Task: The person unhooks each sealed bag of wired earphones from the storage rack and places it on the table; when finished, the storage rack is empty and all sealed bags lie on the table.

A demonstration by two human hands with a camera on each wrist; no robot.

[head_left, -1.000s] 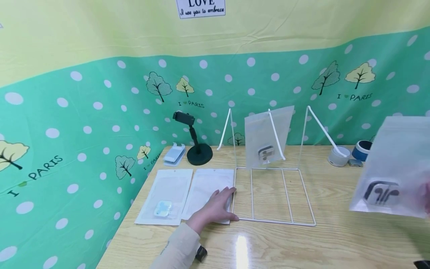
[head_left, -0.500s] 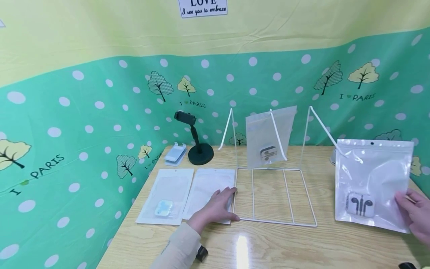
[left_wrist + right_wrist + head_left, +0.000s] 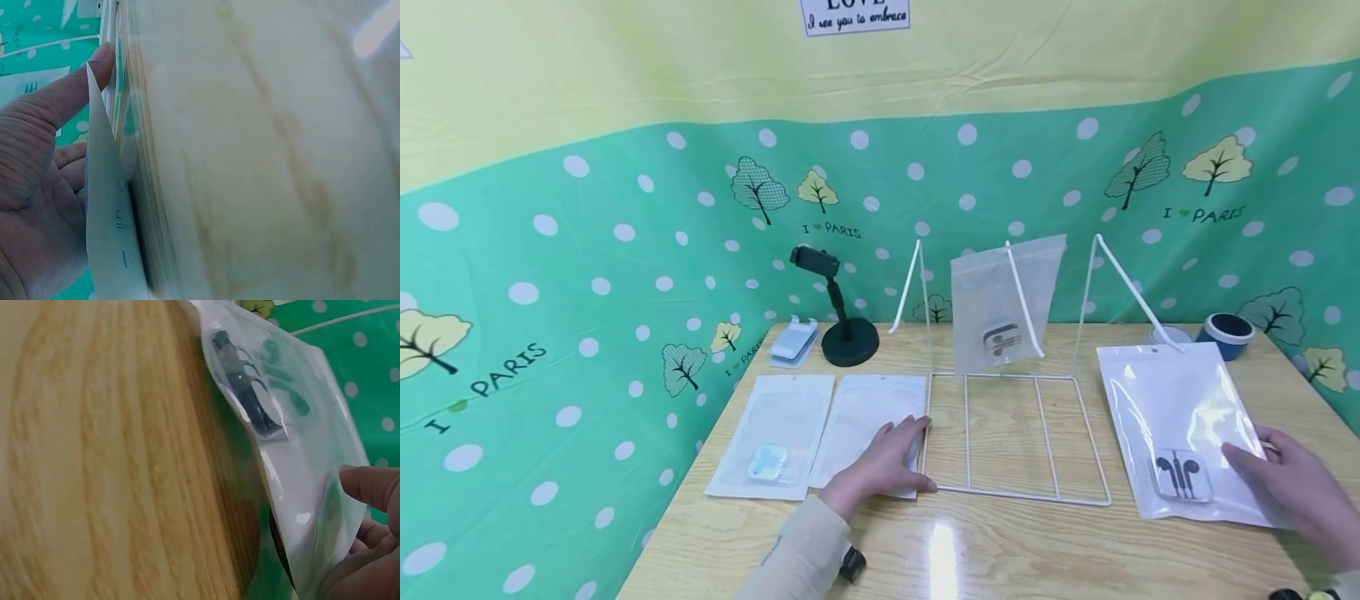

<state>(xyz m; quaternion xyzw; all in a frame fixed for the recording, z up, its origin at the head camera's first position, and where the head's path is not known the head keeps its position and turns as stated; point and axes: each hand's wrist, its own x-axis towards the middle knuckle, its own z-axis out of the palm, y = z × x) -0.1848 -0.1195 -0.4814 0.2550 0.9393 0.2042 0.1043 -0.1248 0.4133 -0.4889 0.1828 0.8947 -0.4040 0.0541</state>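
Observation:
At the right of the head view, my right hand [image 3: 1288, 479] pinches the lower right edge of a white-and-clear zip bag [image 3: 1172, 392], thumb on its face. A small case of earphones [image 3: 1182, 475] shows through the bag's lower part. In the right wrist view the bag [image 3: 294, 462] is tilted close over the wood. My left hand [image 3: 887, 462] rests at the left side of a white wire rack [image 3: 1015, 497], thumb at its front corner. The left wrist view shows that thumb [image 3: 94, 69] straight against the wire. Another earphone bag [image 3: 1000, 300] hangs on the rack's middle hook.
Two flat zip bags lie left of the rack: one with a pale blue square item [image 3: 767, 462], one plain white [image 3: 868, 417] partly under my left hand. Behind them stand a black phone stand [image 3: 848, 337] and a light-blue folding stand [image 3: 793, 340]. A blue round container [image 3: 1225, 333] stands back right.
My right hand has brought the earphone bag in from the right edge, leftward and lower, its face now tilted toward the table. The left hand stays at the rack.

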